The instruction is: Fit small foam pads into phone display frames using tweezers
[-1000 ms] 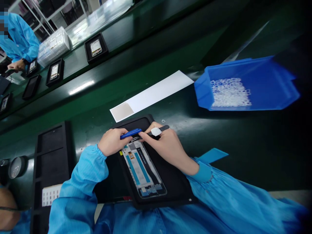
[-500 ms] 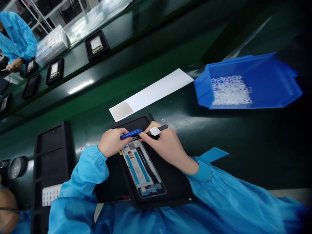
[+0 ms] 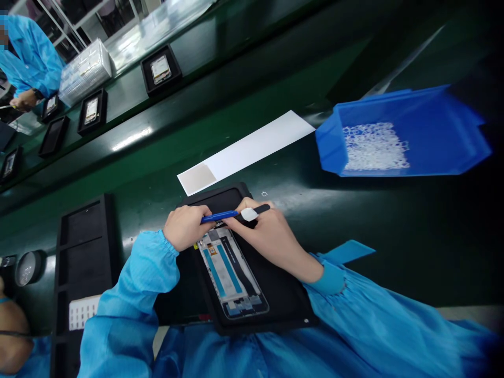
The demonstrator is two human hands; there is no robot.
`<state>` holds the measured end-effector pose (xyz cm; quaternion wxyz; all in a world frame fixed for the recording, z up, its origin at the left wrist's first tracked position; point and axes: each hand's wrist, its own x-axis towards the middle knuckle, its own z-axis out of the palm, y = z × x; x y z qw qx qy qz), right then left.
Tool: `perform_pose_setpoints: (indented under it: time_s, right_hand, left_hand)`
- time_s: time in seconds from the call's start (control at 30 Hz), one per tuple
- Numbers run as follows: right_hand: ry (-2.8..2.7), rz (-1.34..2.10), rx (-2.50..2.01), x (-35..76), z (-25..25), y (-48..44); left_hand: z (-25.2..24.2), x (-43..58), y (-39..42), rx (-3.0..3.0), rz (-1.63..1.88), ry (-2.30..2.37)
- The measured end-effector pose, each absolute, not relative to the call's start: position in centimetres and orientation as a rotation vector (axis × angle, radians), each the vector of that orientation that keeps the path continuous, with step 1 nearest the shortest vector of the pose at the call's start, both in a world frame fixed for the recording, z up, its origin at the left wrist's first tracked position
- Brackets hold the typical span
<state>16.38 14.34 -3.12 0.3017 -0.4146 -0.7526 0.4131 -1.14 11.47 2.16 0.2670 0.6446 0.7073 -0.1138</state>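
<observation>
My left hand (image 3: pixel 183 227) is closed around a slim blue pen-like tool (image 3: pixel 220 216), which points right across the top of a phone. In my right hand (image 3: pixel 273 233) is a thin dark stick-like tool (image 3: pixel 263 208) with a white wrapped piece (image 3: pixel 249 213) on it; its tip is hidden by my fingers. Both hands meet over the upper end of the opened phone frame (image 3: pixel 240 270), where blue strips and a black flat cable show. The phone lies in a black foam tray (image 3: pixel 287 304) at the bench's front edge.
A blue bin (image 3: pixel 433 142) holding small white ring-like parts stands at right. A white strip (image 3: pixel 255 149) lies beyond the tray. One small white part (image 3: pixel 264 194) rests nearby. At left is a black compartment tray (image 3: pixel 82 262). A co-worker (image 3: pixel 29 58) sits across, near phone trays (image 3: pixel 161 71).
My left hand and the blue tool have shifted slightly right, nearer my right hand. The right hand has barely moved, and the phone stays in place.
</observation>
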Motion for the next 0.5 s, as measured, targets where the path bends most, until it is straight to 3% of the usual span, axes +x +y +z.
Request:
perform_pose_setpoints:
  time_s: [0.37,0.5]
  right_hand:
    - [-2.119,0.937,-1.040,16.1,-3.4,14.3]
    - [-2.010,1.010,-0.954,16.7,-3.3,14.6]
  left_hand:
    - [1.8,-1.1,11.2,1.734,-0.196,1.942]
    - [1.6,-1.8,8.3,1.687,0.195,2.048]
